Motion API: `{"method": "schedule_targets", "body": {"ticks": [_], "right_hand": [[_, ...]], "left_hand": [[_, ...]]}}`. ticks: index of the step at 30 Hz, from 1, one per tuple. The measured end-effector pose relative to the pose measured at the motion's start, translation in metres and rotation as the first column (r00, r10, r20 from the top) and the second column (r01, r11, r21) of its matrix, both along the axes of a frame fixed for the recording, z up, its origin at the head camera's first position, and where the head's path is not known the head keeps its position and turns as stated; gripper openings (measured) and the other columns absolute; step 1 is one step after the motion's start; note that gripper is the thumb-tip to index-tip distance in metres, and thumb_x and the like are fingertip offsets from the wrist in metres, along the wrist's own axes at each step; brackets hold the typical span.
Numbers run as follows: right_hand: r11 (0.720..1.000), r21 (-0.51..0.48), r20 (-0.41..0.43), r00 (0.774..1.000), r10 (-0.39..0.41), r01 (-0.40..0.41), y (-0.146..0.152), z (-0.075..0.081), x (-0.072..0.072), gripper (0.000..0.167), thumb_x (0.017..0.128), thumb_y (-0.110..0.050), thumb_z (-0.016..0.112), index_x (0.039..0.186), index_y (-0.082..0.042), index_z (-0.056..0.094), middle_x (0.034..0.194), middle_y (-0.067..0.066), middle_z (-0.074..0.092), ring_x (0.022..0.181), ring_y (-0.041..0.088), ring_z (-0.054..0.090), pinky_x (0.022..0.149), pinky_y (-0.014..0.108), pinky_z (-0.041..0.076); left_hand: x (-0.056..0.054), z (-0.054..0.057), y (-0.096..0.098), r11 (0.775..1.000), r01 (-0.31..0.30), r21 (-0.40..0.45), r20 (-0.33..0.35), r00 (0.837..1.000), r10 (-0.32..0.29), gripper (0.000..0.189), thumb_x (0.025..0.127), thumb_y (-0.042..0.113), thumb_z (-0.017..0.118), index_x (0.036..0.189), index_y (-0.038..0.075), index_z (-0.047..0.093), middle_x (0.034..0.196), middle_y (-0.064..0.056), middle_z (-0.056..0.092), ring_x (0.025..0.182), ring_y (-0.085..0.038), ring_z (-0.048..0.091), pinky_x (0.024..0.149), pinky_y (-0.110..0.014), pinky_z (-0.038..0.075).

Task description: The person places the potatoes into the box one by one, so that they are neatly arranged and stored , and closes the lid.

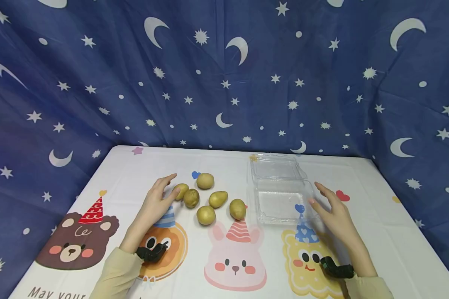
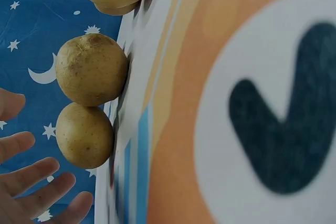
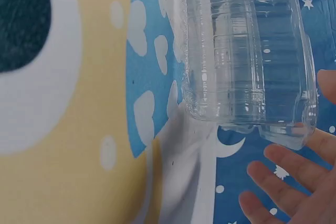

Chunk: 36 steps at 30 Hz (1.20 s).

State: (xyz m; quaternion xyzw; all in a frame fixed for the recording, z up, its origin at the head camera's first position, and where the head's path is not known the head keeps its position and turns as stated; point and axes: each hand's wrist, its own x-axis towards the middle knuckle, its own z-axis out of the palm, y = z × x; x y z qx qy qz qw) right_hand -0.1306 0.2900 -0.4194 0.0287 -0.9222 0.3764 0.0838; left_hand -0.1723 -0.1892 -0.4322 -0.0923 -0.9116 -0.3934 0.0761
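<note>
Left hand (image 1: 156, 205) is beside the leftmost potato (image 1: 181, 191), fingers released; right hand (image 1: 336, 214) is at the right side of the open plastic box (image 1: 280, 203), fingers likewise loose. Six potatoes lie on the table (image 1: 381, 216), left of the box.

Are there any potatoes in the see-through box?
No, all six potatoes lie on the white tablecloth, to the left of the open see-through box.

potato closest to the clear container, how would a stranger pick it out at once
On the white tablecloth, find the printed pink rabbit near the front. In the head view, just above the tip of its striped party hat, sits the potato. Of the six, it lies farthest right, nearest the clear container.
</note>
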Motion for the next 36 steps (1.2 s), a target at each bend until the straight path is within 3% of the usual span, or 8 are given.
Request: {"method": "schedule_targets", "body": {"ticks": [7, 11, 14, 17, 20, 36], "right_hand": [[0.999, -0.04, 0.022, 0.999, 0.032, -0.031, 0.002, -0.004, -0.002, 0.058, 0.096, -0.027, 0.056, 0.146, -0.005, 0.037, 0.144, 0.025, 0.043, 0.126, 0.044, 0.047, 0.101, 0.06, 0.038], [0.999, -0.021, 0.028, 0.999, 0.038, -0.038, 0.006, -0.005, -0.003, 0.054, 0.097, -0.025, 0.055, 0.145, -0.006, 0.038, 0.141, 0.024, 0.048, 0.12, 0.039, 0.054, 0.096, 0.039, 0.048], [0.999, -0.021, 0.018, 0.999, 0.049, -0.049, 0.01, -0.007, -0.003, 0.052, 0.097, -0.021, 0.055, 0.145, -0.007, 0.04, 0.137, 0.023, 0.052, 0.11, 0.015, 0.06, 0.086, 0.016, 0.046], [0.996, -0.056, 0.009, 0.998, 0.065, -0.064, 0.012, -0.008, -0.002, 0.051, 0.097, -0.016, 0.056, 0.144, -0.006, 0.041, 0.133, 0.023, 0.055, 0.101, -0.012, 0.051, 0.08, 0.004, 0.04], [0.993, -0.087, 0.011, 0.997, 0.076, -0.075, 0.014, -0.008, -0.002, 0.05, 0.097, -0.014, 0.055, 0.144, -0.006, 0.041, 0.132, 0.024, 0.055, 0.097, -0.023, 0.043, 0.079, 0.002, 0.039], [0.983, -0.164, 0.069, 0.993, 0.092, -0.08, 0.011, -0.006, 0.002, 0.046, 0.097, -0.012, 0.052, 0.141, -0.002, 0.043, 0.136, 0.024, 0.05, 0.097, -0.02, 0.05, 0.079, 0.003, 0.043]], "left_hand": [[-0.003, -0.008, -0.002, 0.998, 0.01, 0.055, 0.032, 0.999, -0.012, 0.05, 0.096, 0.025, 0.058, 0.141, 0.007, 0.045, 0.138, -0.02, 0.049, 0.125, -0.039, 0.051, 0.096, -0.054, 0.049], [-0.005, -0.011, -0.003, 0.997, 0.021, 0.072, 0.042, 0.999, -0.024, 0.049, 0.095, 0.021, 0.059, 0.141, 0.006, 0.046, 0.138, -0.02, 0.05, 0.123, -0.04, 0.052, 0.095, -0.051, 0.05], [-0.006, -0.012, -0.003, 0.995, 0.026, 0.092, 0.054, 0.998, -0.031, 0.049, 0.095, 0.019, 0.059, 0.14, 0.005, 0.046, 0.138, -0.021, 0.05, 0.122, -0.04, 0.054, 0.094, -0.05, 0.051], [-0.006, -0.013, -0.003, 0.993, 0.029, 0.114, 0.074, 0.997, -0.037, 0.049, 0.095, 0.019, 0.059, 0.139, 0.004, 0.046, 0.139, -0.021, 0.05, 0.122, -0.039, 0.055, 0.096, -0.049, 0.05], [-0.007, -0.014, -0.003, 0.992, 0.032, 0.124, 0.094, 0.995, -0.043, 0.049, 0.094, 0.018, 0.06, 0.139, 0.003, 0.046, 0.14, -0.021, 0.049, 0.123, -0.039, 0.055, 0.097, -0.049, 0.05], [-0.006, -0.017, 0.0, 0.993, 0.039, 0.108, 0.137, 0.989, -0.054, 0.051, 0.092, 0.012, 0.062, 0.14, 0.005, 0.046, 0.137, -0.022, 0.051, 0.119, -0.036, 0.056, 0.093, -0.045, 0.052]]}}
